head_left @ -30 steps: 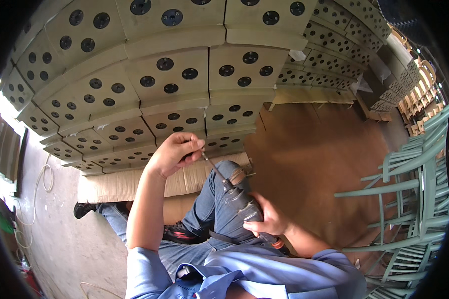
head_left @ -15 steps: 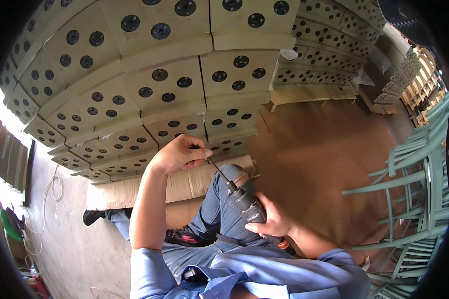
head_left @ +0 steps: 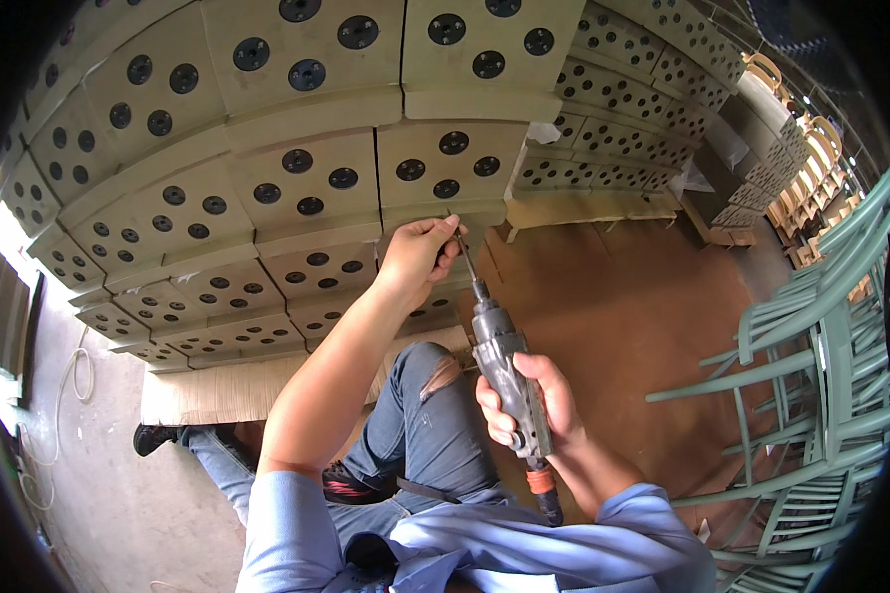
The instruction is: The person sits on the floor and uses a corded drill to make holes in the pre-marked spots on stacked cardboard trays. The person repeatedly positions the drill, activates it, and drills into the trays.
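Left hand (head_left: 423, 257) pinches the bit (head_left: 470, 263), hiding its tip; right hand (head_left: 556, 403) grips the driver (head_left: 503, 368).

Bit (head_left: 469, 261): front end was masked by the left hand (head_left: 420, 259); what the fingertips pinched could not be made out
Power driver (head_left: 505, 364): grip was partly covered by the right hand (head_left: 552, 400)
Stacked panels (head_left: 237, 178): uppermost were cut off by the top edge
Green frames (head_left: 833, 395): were cropped by the dark right rim
Blue shirt (head_left: 504, 555): was cut by the lower edge
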{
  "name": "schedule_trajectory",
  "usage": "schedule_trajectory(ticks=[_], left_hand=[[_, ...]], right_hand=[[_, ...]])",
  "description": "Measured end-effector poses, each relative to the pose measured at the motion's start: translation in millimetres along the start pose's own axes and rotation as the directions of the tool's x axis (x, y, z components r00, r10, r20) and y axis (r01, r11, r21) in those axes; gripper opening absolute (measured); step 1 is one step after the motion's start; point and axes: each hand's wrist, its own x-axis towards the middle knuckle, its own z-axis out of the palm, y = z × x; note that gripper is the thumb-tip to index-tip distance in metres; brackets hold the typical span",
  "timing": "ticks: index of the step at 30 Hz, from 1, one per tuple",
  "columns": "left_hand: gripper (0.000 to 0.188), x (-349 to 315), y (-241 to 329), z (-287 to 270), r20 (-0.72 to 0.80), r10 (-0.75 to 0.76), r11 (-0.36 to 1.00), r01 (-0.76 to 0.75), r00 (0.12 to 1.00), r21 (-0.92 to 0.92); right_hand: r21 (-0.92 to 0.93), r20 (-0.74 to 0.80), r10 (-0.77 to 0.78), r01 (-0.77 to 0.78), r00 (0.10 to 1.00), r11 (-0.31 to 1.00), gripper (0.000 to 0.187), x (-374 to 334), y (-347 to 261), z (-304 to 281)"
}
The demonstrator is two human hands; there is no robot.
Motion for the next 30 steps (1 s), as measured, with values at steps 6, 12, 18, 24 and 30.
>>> schedule_trajectory(ticks=[6,12,18,24,30], left_hand=[[0.029,14.6,-0.1,5.5,-0.032,0.028,0.999,-0.027,0.999,0.032],[0.024,17.4,-2.0,8.2,-0.117,0.053,0.997,-0.047,0.992,0.055],[0.023,16.5,-2.7,12.3,-0.164,0.047,0.996,-0.034,0.985,0.079],[0.023,15.1,1.0,19.1,-0.205,0.036,0.996,-0.017,0.978,0.092],[0.023,15.3,0.9,19.8,-0.209,0.055,0.994,-0.035,0.976,0.1]], right_hand=[[0.105,0.039,-0.048,0.044,0.998,0.993,0.05,20.5,-6.8,1.8],[0.133,0.035,-0.039,0.034,0.999,0.99,0.05,27.1,-10.2,4.9],[0.142,0.037,-0.018,0.013,0.999,0.99,0.051,25.7,-14.3,5.4],[0.159,0.034,-0.012,0.006,0.999,0.987,0.053,26.4,-16.6,7.5],[0.151,0.018,-0.011,0.008,1.0,0.988,0.053,26.4,-20.5,11.5]])
